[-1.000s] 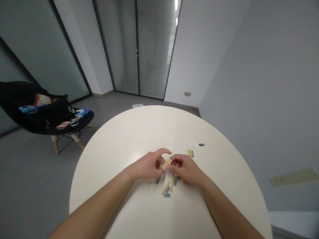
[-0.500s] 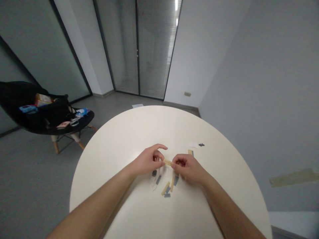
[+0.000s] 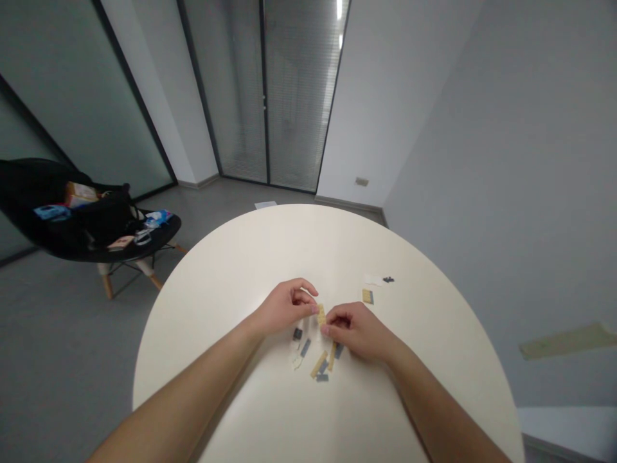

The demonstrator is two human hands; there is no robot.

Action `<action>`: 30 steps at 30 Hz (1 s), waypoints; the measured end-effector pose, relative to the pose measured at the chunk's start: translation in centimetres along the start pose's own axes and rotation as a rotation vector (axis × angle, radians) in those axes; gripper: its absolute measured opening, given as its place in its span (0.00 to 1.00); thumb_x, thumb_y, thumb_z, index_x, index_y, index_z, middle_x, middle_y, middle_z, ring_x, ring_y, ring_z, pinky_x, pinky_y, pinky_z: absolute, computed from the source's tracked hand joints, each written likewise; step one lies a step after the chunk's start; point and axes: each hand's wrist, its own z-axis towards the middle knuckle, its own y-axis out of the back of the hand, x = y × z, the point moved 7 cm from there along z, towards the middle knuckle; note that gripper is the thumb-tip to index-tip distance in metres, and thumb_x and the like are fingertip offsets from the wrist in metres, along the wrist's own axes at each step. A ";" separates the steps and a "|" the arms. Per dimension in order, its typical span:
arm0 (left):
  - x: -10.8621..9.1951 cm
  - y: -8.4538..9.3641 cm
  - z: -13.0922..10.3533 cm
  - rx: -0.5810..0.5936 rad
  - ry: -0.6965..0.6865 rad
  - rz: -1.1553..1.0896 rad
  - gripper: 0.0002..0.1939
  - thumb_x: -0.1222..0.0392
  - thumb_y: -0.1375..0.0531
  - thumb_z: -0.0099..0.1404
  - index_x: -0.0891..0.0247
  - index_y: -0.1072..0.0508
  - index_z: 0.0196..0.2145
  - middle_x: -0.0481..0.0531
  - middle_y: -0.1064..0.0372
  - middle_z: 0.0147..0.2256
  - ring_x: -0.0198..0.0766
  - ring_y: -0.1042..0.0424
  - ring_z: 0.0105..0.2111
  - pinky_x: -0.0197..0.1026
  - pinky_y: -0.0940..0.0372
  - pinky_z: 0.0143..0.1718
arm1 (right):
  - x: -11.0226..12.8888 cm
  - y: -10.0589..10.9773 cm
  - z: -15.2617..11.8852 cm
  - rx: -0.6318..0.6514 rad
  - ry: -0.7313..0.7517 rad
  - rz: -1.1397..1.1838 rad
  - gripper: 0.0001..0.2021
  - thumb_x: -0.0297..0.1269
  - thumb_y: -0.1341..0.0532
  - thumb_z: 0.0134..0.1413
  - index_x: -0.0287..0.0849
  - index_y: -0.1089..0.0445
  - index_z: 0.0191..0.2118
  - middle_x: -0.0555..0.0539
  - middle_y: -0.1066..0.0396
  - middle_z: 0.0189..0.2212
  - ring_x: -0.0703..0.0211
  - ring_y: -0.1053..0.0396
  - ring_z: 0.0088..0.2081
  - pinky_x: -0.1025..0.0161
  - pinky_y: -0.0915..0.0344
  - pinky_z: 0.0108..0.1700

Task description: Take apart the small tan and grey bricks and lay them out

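Between my two hands a tan toy building brick piece (image 3: 321, 314) is held with its studded face turned up. My left hand (image 3: 288, 305) pinches its upper left edge, the index finger raised and curled above. My right hand (image 3: 355, 329) grips its lower right end between thumb and fingers. Just below lie long tan pieces (image 3: 319, 364), a grey piece (image 3: 306, 348), and a blue-grey piece (image 3: 322, 378). A dark block (image 3: 297, 334) sits under my left hand. Part of another blue-grey piece is hidden by my right hand.
On the round white table (image 3: 231, 270), a tan-and-grey block (image 3: 367, 296) lies beyond my right hand. Past it are white pieces (image 3: 373, 280) and small black pieces (image 3: 388, 280). A black chair (image 3: 164, 236) holding a bag stands at the left.
The tan piece has turned from lying nearly crosswise to more upright, showing its studded face. My right hand has shifted slightly left and down; both hands keep hold.
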 end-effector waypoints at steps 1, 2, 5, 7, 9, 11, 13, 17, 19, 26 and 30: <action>0.1 0.0 0.0 -0.002 0.000 -0.003 0.15 0.58 0.34 0.55 0.66 0.33 0.36 0.49 0.27 0.26 0.30 0.32 0.23 0.33 0.43 0.26 | 0.2 0.1 0.0 -0.016 0.006 -0.007 0.11 0.43 0.37 0.51 0.38 0.28 0.30 0.53 0.40 0.19 0.68 0.45 0.22 0.69 0.49 0.24; 0.2 0.1 0.1 -0.002 0.000 -0.005 0.14 0.58 0.34 0.55 0.65 0.33 0.36 0.49 0.27 0.26 0.30 0.33 0.23 0.33 0.43 0.26 | 0.3 0.3 -0.1 -0.036 0.011 -0.016 0.11 0.43 0.36 0.50 0.39 0.28 0.34 0.54 0.39 0.20 0.68 0.45 0.22 0.69 0.49 0.24; 0.5 0.2 0.2 -0.002 -0.004 0.003 0.14 0.59 0.35 0.56 0.65 0.34 0.37 0.50 0.27 0.26 0.30 0.33 0.23 0.33 0.43 0.26 | 0.7 0.8 -0.2 -0.089 0.037 -0.070 0.20 0.41 0.34 0.47 0.43 0.31 0.48 0.54 0.35 0.24 0.69 0.45 0.21 0.70 0.48 0.24; 0.6 0.3 0.3 -0.003 -0.007 0.012 0.13 0.59 0.36 0.57 0.65 0.34 0.37 0.49 0.27 0.25 0.30 0.33 0.23 0.33 0.44 0.26 | 1.0 0.9 -0.2 -0.105 0.059 -0.120 0.25 0.40 0.33 0.45 0.46 0.34 0.52 0.53 0.34 0.27 0.69 0.45 0.22 0.70 0.47 0.24; 0.7 0.4 0.3 -0.006 -0.007 0.014 0.13 0.58 0.36 0.57 0.65 0.34 0.37 0.49 0.27 0.25 0.30 0.33 0.23 0.33 0.44 0.25 | 1.0 0.9 -0.2 -0.116 0.072 -0.159 0.27 0.40 0.32 0.45 0.47 0.35 0.53 0.53 0.33 0.28 0.69 0.44 0.22 0.70 0.46 0.25; 0.8 0.4 0.3 -0.010 -0.001 0.011 0.14 0.58 0.35 0.56 0.65 0.34 0.37 0.49 0.27 0.25 0.30 0.33 0.23 0.33 0.43 0.26 | 1.0 0.8 -0.1 -0.123 0.080 -0.186 0.27 0.40 0.32 0.45 0.49 0.34 0.54 0.53 0.33 0.29 0.69 0.44 0.23 0.69 0.46 0.26; 0.9 0.4 0.4 -0.013 0.006 0.008 0.15 0.57 0.35 0.56 0.65 0.34 0.37 0.50 0.26 0.26 0.31 0.32 0.23 0.33 0.43 0.26 | 1.0 0.7 -0.1 -0.126 0.090 -0.216 0.26 0.39 0.32 0.46 0.49 0.33 0.53 0.53 0.33 0.28 0.69 0.44 0.23 0.69 0.45 0.27; 0.9 0.2 0.4 -0.009 0.003 0.008 0.13 0.59 0.35 0.56 0.65 0.34 0.36 0.49 0.26 0.25 0.30 0.32 0.23 0.32 0.43 0.26 | 1.1 0.6 0.0 -0.132 0.111 -0.277 0.22 0.39 0.33 0.47 0.48 0.30 0.50 0.53 0.32 0.28 0.68 0.43 0.24 0.68 0.44 0.28; 0.9 0.1 0.3 -0.003 0.005 0.014 0.12 0.61 0.35 0.55 0.65 0.34 0.35 0.48 0.27 0.24 0.30 0.33 0.22 0.32 0.43 0.25 | 1.2 0.6 0.0 -0.144 0.123 -0.298 0.20 0.40 0.34 0.48 0.48 0.29 0.49 0.52 0.31 0.29 0.67 0.42 0.24 0.68 0.44 0.29; 1.0 0.0 0.2 0.005 0.008 0.121 0.08 0.61 0.38 0.56 0.65 0.33 0.33 0.47 0.29 0.23 0.30 0.34 0.22 0.32 0.44 0.25 | 1.3 1.3 -0.1 -0.180 0.115 -0.348 0.14 0.40 0.41 0.55 0.44 0.27 0.46 0.48 0.28 0.30 0.64 0.37 0.27 0.66 0.42 0.32; 0.8 0.6 0.2 -0.059 0.002 0.279 0.06 0.60 0.38 0.55 0.66 0.30 0.29 0.47 0.31 0.23 0.30 0.35 0.23 0.33 0.44 0.25 | 0.8 1.5 -0.1 -0.110 0.085 -0.429 0.09 0.37 0.41 0.54 0.43 0.25 0.38 0.48 0.27 0.29 0.62 0.35 0.29 0.65 0.42 0.33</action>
